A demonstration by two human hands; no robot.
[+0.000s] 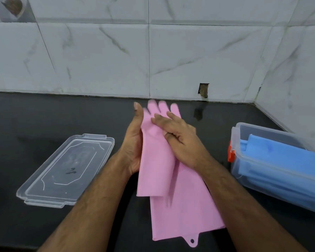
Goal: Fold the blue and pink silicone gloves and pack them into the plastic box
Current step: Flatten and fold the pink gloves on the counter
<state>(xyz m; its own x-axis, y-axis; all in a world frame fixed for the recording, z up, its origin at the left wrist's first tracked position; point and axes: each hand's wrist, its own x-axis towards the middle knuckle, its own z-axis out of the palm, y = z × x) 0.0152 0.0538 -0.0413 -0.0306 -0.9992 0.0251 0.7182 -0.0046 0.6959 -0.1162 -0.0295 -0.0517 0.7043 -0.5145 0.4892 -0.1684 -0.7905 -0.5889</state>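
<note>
1. Two soft pink silicone gloves (171, 193) lie stacked at the middle of the black counter (44, 120), cuffs toward its near edge.
2. The left hand (133, 144) grips the upper glove's edge; the right hand (180, 139) lies flat on it.
3. Limp, light and likely grippy: best pinched at cuff and fingertips.
4. Folded blue silicone gloves (280, 160) fill the clear plastic box (273, 186) at the right edge.

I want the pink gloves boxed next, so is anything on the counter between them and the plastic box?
Nothing visible: bare black counter lies between the pink gloves and the open plastic box. The blue gloves already fill much of it.
</note>
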